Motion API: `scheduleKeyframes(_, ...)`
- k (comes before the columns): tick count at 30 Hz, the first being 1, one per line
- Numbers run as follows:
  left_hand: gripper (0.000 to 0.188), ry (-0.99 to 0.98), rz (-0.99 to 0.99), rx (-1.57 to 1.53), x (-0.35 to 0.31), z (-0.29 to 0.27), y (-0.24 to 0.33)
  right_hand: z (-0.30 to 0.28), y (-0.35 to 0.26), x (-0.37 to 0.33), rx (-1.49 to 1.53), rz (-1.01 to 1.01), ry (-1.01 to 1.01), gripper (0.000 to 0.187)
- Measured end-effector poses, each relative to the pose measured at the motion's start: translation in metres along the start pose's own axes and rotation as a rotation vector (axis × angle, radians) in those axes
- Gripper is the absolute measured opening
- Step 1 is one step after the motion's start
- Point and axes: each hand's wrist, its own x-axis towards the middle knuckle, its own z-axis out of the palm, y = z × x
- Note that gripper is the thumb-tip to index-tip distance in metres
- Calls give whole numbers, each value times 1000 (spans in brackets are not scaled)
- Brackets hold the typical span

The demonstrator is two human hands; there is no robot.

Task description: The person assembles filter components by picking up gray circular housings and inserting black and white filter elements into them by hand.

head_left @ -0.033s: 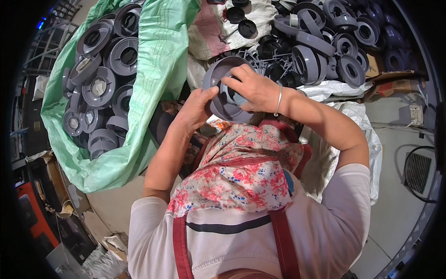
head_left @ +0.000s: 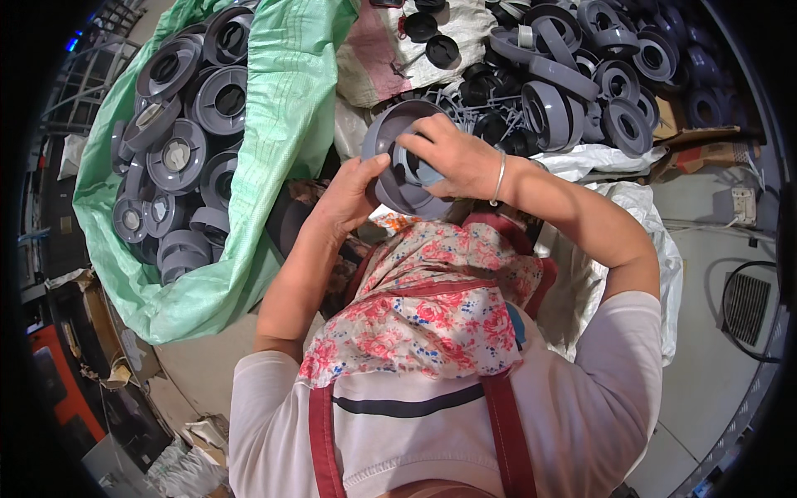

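Nearest the camera, I see a floral cloth (head_left: 440, 307) over a white shirt with red apron straps (head_left: 506, 440). Just beyond it, both hands hold one grey spool (head_left: 398, 162), raised above the lap. My left hand (head_left: 353, 195) cups its left rim, fingers wrapped round the edge. My right hand (head_left: 452, 153) lies over the spool's top, fingers curled into the central hollow; a bangle (head_left: 499, 178) sits on that wrist. To the left, a green sack (head_left: 282, 124) stands open, packed with grey spools (head_left: 178, 149) of the same kind, stacked at mixed angles, most showing their hollow faces. Farther off, upper right, a loose pile of spools (head_left: 581, 83) rests on white sacks (head_left: 614, 166), with black caps (head_left: 440, 46) beside it on a white bag. Cardboard (head_left: 706, 145) lies at the pile's right edge.
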Motion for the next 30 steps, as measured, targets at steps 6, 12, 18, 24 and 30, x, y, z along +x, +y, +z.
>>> scheduleKeyframes(6, 43, 65, 206, 113, 1, 7, -12, 9, 36, 6, 1128, 1104, -273, 63)
scheduleKeyframes(12, 46, 93, 136, 359, 1, 1, -16, 8, 6, 3, 373, 534, 104, 78)
scheduleKeyframes(18, 42, 161, 101, 44, -2, -5, -10, 33, 8, 0, 133, 265, 115, 72)
scheduleKeyframes(24, 45, 30, -44, -5, -7, -2, 4, 9, 10, 1, 20, 0, -43, 69)
scheduleKeyframes(30, 44, 3, -50, 15, -12, 7, 1, -16, 9, 4, -137, -180, -248, 72)
